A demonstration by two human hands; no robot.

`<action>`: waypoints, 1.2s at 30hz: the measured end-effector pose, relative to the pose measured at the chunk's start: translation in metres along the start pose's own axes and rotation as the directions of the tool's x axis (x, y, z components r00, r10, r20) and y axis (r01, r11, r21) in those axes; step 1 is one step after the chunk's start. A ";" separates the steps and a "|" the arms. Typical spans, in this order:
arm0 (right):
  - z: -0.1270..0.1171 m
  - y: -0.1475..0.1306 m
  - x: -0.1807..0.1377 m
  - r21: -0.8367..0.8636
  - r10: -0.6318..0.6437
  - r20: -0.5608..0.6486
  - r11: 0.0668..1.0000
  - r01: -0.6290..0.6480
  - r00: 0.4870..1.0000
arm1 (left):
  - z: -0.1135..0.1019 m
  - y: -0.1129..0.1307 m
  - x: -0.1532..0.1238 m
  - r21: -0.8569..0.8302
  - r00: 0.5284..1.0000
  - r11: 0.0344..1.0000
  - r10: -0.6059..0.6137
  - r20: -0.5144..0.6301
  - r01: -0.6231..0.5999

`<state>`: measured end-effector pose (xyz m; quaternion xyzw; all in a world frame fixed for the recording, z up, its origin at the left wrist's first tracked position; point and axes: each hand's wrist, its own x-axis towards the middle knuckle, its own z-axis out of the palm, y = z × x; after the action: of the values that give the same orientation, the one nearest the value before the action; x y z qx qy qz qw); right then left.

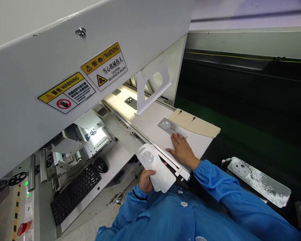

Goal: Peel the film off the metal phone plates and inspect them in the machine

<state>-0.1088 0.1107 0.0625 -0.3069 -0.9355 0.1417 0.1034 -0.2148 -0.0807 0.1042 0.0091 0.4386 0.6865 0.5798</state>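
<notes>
Closest to the camera is your blue smock [175,214], with both hands out past it. Your left hand [145,180] is closed around the near end of some thin grey panels [157,167], thumb on top; they look slightly fanned, but I can't tell how many there are. Your right hand [183,150] isn't gripping anything: the fingers are stretched out flat, tips on the near end of a single grey panel [165,123] lying on the white feed surface [150,122], right beside the beige guide plate [194,122].

My guess on handling: these are light and fairly stiff, maybe a bit bendy around the round camera cutouts, and the smooth faces probably slide on each other. So I'd pinch by the long edges or the plain end, away from the cutouts, and go easy on that patchy finish since it might scuff. Same goes for the panel stack [256,179] off to your right.
</notes>
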 end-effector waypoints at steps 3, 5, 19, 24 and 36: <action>0.001 0.001 0.003 0.008 0.002 -0.011 1.000 -0.002 1.000 | 0.000 0.000 0.000 0.008 1.000 1.000 0.005 0.015 -0.005; 0.000 0.000 0.004 0.019 0.011 -0.013 1.000 -0.010 1.000 | 0.001 0.000 -0.001 0.003 1.000 1.000 0.005 0.031 -0.005; -0.087 -0.039 -0.066 0.840 0.235 0.306 0.389 -0.378 0.922 | 0.028 0.037 0.024 0.132 0.997 0.989 0.071 0.012 -0.072; -0.110 -0.048 -0.089 0.890 0.243 0.284 0.294 -0.349 0.928 | 0.067 0.051 0.032 0.212 0.968 0.972 0.049 0.248 -0.104; -0.128 -0.040 -0.133 0.941 0.373 0.187 0.198 -0.275 0.909 | 0.118 0.038 0.028 0.365 0.877 0.926 -0.098 0.470 -0.092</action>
<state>0.0107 0.0253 0.1819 -0.3770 -0.5697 0.6777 0.2720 -0.1922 0.0140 0.1863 0.2894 0.4045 0.5644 0.6588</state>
